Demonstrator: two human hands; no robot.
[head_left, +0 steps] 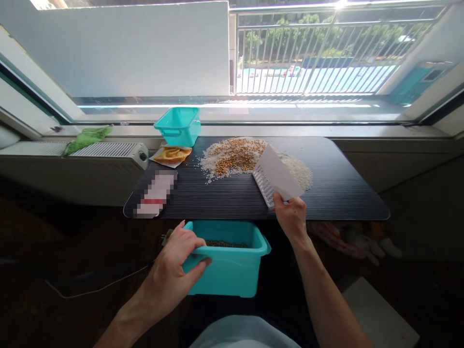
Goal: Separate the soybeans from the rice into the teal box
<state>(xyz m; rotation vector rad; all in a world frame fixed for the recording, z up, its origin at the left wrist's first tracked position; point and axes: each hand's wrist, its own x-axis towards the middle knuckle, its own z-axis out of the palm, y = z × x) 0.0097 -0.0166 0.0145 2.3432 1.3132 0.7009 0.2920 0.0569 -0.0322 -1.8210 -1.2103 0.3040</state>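
White and slotted along one side, the scraper [280, 175] is held at the surface [344, 169] by the right hand [293, 213], its fingers clamped on the nearest corner. Left of the scraper, golden beans [237, 157] are spread among white grains [211, 158], and the two are mixed. Just beyond and to the right of the scraper, a smaller heap [301, 171] of white grains is seen, with hardly any gold in it. Nearer than the scraper, below the surface's edge, the near tub [224, 273] is gripped at its left corner by the left hand [179, 253], fingers over the rim and thumb against the outer wall. Dark grains [226, 244] are already held inside; their depth cannot be told. Well left of the scraper and farther off, the far tub [177, 126] is set; its floor is hidden. The work is judged to be partly done: a pale portion appears to be parted, while most of the spread is left mixed.
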